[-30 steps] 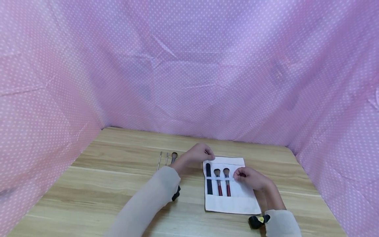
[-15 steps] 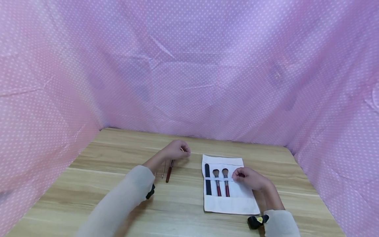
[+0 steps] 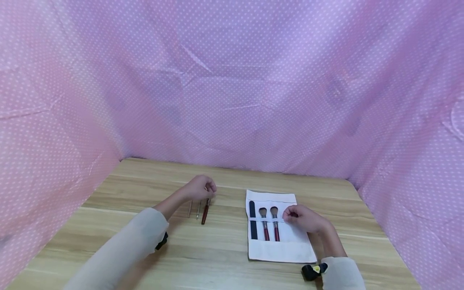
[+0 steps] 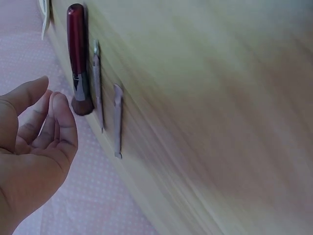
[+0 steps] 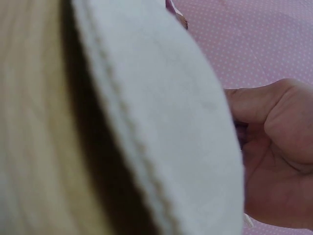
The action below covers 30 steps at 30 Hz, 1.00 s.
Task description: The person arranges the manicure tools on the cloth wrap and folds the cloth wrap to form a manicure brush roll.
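Note:
My left hand (image 3: 199, 187) hovers over a red-handled makeup brush (image 3: 205, 213), its fingers curved with nothing between them. In the left wrist view, thumb and fingertips stand apart beside the bristles of that brush. Two slim metal tools (image 4: 97, 73) lie next to it, one with a ridged grip. My right hand (image 3: 304, 218) pinches the white elastic band (image 3: 269, 220) of an unrolled white cloth brush roll (image 3: 282, 253); its fingertips are hidden behind cloth in the right wrist view. Under the band sit a flat black strip (image 3: 253, 225) and two red-handled brushes (image 3: 276, 231).
The wooden table (image 3: 217, 257) carries everything. Pink dotted cloth (image 3: 232, 121) hangs around its back and sides. Black wrist cameras (image 3: 311, 272) are worn at the sleeves.
My left hand has moved left from the top corner of the roll to the loose brush. My right hand stays at the elastic band.

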{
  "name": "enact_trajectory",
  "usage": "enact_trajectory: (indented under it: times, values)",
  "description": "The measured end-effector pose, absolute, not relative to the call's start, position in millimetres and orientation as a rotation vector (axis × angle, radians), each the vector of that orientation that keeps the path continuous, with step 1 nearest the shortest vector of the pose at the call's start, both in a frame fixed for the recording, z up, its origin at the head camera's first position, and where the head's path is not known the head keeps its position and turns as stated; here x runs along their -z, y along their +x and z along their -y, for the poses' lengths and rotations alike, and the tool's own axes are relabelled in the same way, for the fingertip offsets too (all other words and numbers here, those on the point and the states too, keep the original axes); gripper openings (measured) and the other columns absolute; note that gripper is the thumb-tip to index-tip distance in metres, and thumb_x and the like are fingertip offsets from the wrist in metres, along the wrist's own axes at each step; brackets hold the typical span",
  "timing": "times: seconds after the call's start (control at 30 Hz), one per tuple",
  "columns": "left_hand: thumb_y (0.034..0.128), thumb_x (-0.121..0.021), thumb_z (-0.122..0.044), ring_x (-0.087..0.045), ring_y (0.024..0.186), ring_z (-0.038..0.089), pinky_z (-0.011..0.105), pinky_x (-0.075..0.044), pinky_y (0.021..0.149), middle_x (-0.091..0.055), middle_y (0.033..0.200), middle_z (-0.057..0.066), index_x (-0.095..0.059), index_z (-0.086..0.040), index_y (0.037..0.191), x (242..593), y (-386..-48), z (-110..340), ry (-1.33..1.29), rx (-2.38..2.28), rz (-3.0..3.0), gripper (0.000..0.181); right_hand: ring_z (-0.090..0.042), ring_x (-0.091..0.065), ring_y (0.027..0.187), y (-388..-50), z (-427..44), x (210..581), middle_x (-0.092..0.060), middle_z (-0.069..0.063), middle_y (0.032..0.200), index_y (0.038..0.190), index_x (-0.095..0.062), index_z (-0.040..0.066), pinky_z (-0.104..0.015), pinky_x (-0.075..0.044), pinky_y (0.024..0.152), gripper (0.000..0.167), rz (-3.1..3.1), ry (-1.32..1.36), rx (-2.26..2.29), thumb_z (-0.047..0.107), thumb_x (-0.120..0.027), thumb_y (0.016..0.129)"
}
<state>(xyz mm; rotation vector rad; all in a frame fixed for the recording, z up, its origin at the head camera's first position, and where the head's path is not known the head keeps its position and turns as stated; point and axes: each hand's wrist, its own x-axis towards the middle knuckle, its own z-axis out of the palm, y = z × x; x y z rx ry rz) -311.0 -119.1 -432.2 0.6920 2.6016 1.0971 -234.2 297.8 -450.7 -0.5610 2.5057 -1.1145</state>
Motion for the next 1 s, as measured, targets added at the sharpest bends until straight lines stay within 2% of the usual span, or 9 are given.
enact_trajectory:
  times: [0.23, 0.43, 0.7, 1.0]
  values:
    - [0.0866, -0.075, 0.001, -0.066, 0.079, 0.016, 0.030, -0.057, 0.075, -0.069, 0.084, 0.003, -0.069, 0.001, 0.098, 432.7, -299.1, 128.5, 0.636, -1.113, -2.576, 0.013, -0.021, -0.053, 0.091, -232.9, -297.8, 450.6, -0.060, -0.005, 0.096, 0.101, -0.065, 0.004, -0.025, -0.044, 0.078, 0.011, -2.500, -0.556, 1.123, 0.002, -0.055, 0.103]
    - [0.0822, -0.084, -0.003, -0.065, 0.080, 0.015, 0.030, -0.057, 0.076, -0.069, 0.085, 0.002, -0.070, 0.000, 0.100, 436.3, -293.4, 127.5, 0.593, -1.108, -2.595, 0.022, -0.019, -0.052, 0.091, -233.0, -300.0, 452.6, -0.059, -0.004, 0.095, 0.101, -0.065, 0.005, -0.025, -0.043, 0.078, 0.010, -2.505, -0.550, 1.123, 0.004, -0.056, 0.103]
    - [0.0789, -0.087, -0.005, -0.064, 0.082, 0.015, 0.030, -0.056, 0.079, -0.068, 0.086, 0.001, -0.069, -0.001, 0.102, 439.1, -285.1, 110.2, 0.630, -1.119, -2.577, 0.030, -0.020, -0.052, 0.091, -232.0, -302.3, 453.2, -0.059, -0.004, 0.095, 0.102, -0.065, 0.005, -0.026, -0.043, 0.077, 0.010, -2.497, -0.564, 1.130, 0.003, -0.056, 0.103]
    - [0.0775, -0.089, -0.008, -0.064, 0.082, 0.013, 0.029, -0.055, 0.077, -0.069, 0.087, 0.002, -0.070, -0.003, 0.106, 444.4, -278.0, 87.5, 0.681, -1.099, -2.547, 0.035, -0.020, -0.051, 0.091, -229.1, -303.9, 452.1, -0.059, -0.004, 0.096, 0.102, -0.065, 0.005, -0.026, -0.042, 0.077, 0.009, -2.494, -0.569, 1.119, 0.004, -0.056, 0.104]
